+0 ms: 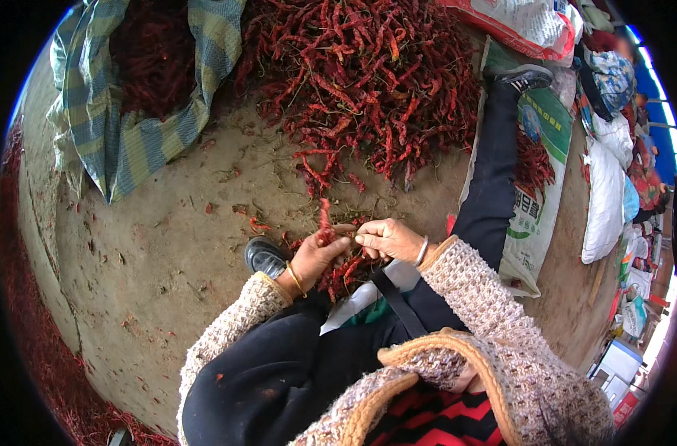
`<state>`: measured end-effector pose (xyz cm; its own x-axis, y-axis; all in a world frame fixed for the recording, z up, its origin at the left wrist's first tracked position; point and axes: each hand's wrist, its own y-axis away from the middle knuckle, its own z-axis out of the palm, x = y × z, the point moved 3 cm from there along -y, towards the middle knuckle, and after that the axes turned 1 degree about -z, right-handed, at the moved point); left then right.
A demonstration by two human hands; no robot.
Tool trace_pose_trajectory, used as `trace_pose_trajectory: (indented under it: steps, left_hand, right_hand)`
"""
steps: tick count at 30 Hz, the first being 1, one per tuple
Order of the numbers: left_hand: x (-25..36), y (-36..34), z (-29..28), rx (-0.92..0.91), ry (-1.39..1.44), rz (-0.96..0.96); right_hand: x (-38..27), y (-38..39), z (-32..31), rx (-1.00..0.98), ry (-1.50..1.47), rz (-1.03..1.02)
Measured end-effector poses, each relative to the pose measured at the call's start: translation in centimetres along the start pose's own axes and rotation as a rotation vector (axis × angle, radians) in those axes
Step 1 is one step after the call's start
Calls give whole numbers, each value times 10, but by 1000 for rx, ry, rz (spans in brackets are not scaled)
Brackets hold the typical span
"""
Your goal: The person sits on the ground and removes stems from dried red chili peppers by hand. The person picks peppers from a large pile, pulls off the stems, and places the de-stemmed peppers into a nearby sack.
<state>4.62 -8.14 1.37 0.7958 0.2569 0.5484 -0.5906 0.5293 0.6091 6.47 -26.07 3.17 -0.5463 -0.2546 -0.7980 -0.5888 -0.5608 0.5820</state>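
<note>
My left hand is closed around a dried red chili pepper, whose end sticks up above the fingers. Close beside it, my right hand has thumb and forefinger pinched together near the chili's stem side; what lies in that pinch is too small to make out. Below both hands, more dried chilies lie between my legs, partly covered by my fingers. A big heap of dried red chilies spreads over the floor ahead, with loose ones and bits of stem at its near edge.
At the far left stands an open checked sack with chilies inside. My right leg stretches over a flat green and white sack bearing a few chilies. White sacks line the right side; more chilies edge the left.
</note>
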Motion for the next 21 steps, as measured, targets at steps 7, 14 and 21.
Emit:
trace_pose_trajectory:
  steps: [7,14,21]
  left_hand:
    - [2,0,-5,32,-684,435]
    - [13,11,7,-128,-521,82]
    - [25,14,-3,-127,475,-21]
  right_hand:
    - [-5,-7,11,65,195,13]
    - [-12,7,9,-295,-57,123]
    - [-3,-18,-64,127,1274,431]
